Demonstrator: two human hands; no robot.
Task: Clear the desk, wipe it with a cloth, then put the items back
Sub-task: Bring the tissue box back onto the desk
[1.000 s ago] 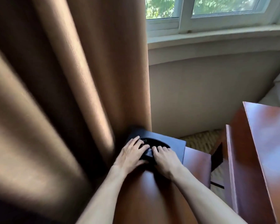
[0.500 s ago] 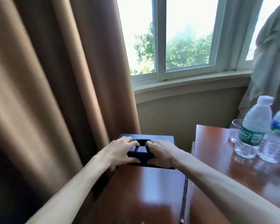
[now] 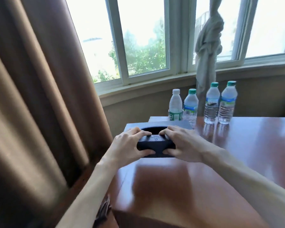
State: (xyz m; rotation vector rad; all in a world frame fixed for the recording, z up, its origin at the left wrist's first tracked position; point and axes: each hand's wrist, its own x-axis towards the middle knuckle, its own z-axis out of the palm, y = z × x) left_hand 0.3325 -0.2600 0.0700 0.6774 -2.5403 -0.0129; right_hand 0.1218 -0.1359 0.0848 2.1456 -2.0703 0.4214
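A dark blue box with an oval opening in its top sits at the far left end of the glossy reddish wooden desk. My left hand grips its near left side, fingers over the top edge and thumb on the front. On the near right side, my right hand holds it the same way. Several water bottles stand upright in a row at the back of the desk, just right of the box.
A heavy brown curtain hangs close on the left, against the desk's end. A knotted grey sheer curtain drops behind the bottles. The curved window sill and wall run behind the desk.
The view has swung up and to the right, bringing the bottles and the wide desk top into sight. Both hands have gone from lying on the box to gripping its near edge.
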